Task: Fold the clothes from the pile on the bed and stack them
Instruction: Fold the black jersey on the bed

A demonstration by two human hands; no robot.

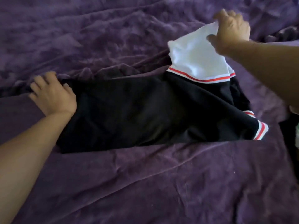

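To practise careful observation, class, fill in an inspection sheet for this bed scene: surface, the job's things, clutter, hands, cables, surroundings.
Surface: purple bedspread, wrinkled.
Job's things: black garment with red-and-white trim, spread across the bed; its white part is raised at the right end.
Clutter: dark fabric at the right edge, too cut off to identify.
Hands: left hand grips the garment's left end with curled fingers; right hand pinches the white part.
Cables: nothing seen.
Surroundings: nothing seen beyond the bed.
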